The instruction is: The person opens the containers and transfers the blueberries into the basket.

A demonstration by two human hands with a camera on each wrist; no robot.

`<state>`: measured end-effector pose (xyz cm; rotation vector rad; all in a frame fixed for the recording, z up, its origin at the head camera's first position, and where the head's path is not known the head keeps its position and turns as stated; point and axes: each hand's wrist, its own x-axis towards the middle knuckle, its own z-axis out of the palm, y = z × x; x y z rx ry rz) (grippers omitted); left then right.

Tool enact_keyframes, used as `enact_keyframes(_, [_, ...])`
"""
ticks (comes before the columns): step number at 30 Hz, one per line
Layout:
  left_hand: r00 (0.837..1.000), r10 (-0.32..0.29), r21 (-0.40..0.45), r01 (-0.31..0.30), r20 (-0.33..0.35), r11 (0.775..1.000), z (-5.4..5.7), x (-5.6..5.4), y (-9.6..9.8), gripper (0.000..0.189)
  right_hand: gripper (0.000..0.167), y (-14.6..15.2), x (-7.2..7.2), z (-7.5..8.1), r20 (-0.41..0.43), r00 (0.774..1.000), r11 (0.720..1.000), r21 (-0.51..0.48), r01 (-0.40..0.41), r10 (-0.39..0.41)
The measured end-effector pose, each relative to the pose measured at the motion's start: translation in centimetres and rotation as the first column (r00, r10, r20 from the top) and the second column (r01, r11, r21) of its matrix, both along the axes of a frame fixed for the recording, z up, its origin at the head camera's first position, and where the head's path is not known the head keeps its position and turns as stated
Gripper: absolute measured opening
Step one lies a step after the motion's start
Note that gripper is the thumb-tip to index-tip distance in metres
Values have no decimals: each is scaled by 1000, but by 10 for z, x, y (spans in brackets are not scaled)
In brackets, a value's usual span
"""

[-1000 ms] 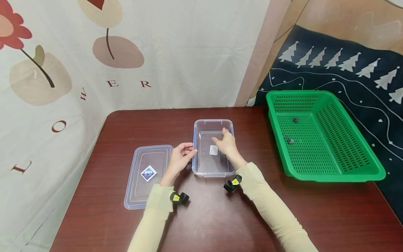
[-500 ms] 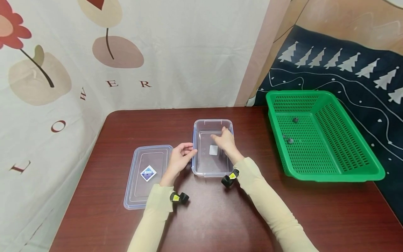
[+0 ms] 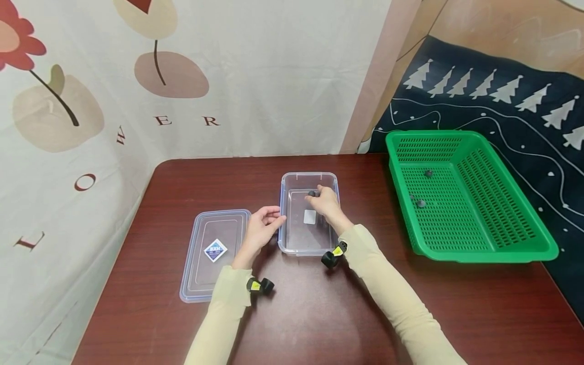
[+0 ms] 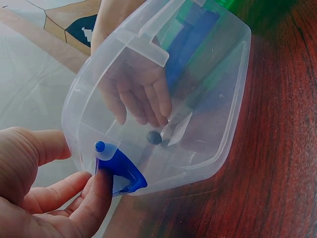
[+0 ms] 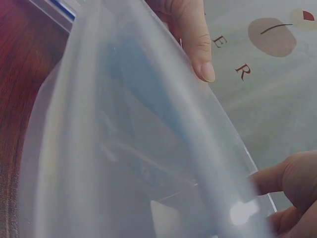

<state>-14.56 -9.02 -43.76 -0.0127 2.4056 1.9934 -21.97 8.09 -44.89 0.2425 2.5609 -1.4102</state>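
A clear plastic box [image 3: 296, 243] with blue side latches stands uncovered at the middle of the table. My left hand [image 3: 262, 230] holds its left side; in the left wrist view the thumb and fingers grip about the rim and the blue latch [image 4: 121, 173]. Inside the box reaches my right hand [image 4: 136, 91], its fingers hanging loosely downward. Just below those fingertips a small dark ball [image 4: 154, 137] shows through the wall, seemingly apart from them. In the head view the dark ball [image 3: 312, 193] sits beside the right fingers.
The box's clear lid [image 3: 201, 263] lies flat to the left, partly under the left wrist. A green slotted basket [image 3: 474, 213] stands on the right with several small dark balls [image 3: 421, 204] in it. A printed curtain [image 3: 274, 101] hangs behind the table [image 3: 292, 314].
My right hand has shifted slightly to the left inside the box, and a dark ball has come into view by its fingers. The left hand keeps its place on the box.
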Motion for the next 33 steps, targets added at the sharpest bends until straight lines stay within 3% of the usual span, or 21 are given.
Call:
enact_keyframes(5, [1000,2,-3,-2,0,1000,1,0,0,30,55,0,-3,-2,32,999,999,-22,-34,35])
enact_keyframes(9, [1000,2,-4,-2,4,1000,2,0,0,31,51,1,-4,-1,54,996,993,-97,-60,65])
enact_keyframes(13, [1000,2,-1,-2,7,1000,4,1,0,31,46,9,-36,-53,-30,997,990,-124,-72,68])
enact_keyframes(15, [1000,2,0,-2,6,1000,3,1,0,31,46,10,-52,-68,-4,998,992,-108,-69,69])
enact_keyframes(16, [1000,1,1,-1,5,1000,4,1,0,31,47,12,-65,-86,-11,998,994,-90,-69,68])
enact_keyframes(20, [1000,2,0,-2,3,1000,4,2,0,30,46,14,-88,-104,43,995,995,-46,-84,86])
enact_keyframes(22, [1000,1,-1,-1,6,1000,4,2,0,31,45,18,-100,-125,18,996,996,-29,-87,87])
enact_keyframes(23, [1000,1,-3,-1,7,1000,4,2,0,31,45,19,-103,-127,20,996,996,-18,-88,89])
enact_keyframes(24, [1000,0,-2,0,8,1000,4,2,0,31,45,18,-93,-112,31,995,996,-16,-92,93])
enact_keyframes(27, [1000,2,-7,-2,9,1000,4,1,0,31,44,18,-90,-99,8,996,996,-10,-92,92])
enact_keyframes(30, [1000,3,-9,-3,10,1000,4,1,0,30,39,12,-69,-57,35,996,997,1,-76,76])
enact_keyframes(31, [1000,4,-8,-4,12,1000,4,1,0,30,37,11,-71,-56,36,997,998,12,-66,65])
enact_keyframes(33, [1000,3,-6,-3,14,1000,3,0,0,30,34,5,-55,-30,54,998,998,40,-47,45])
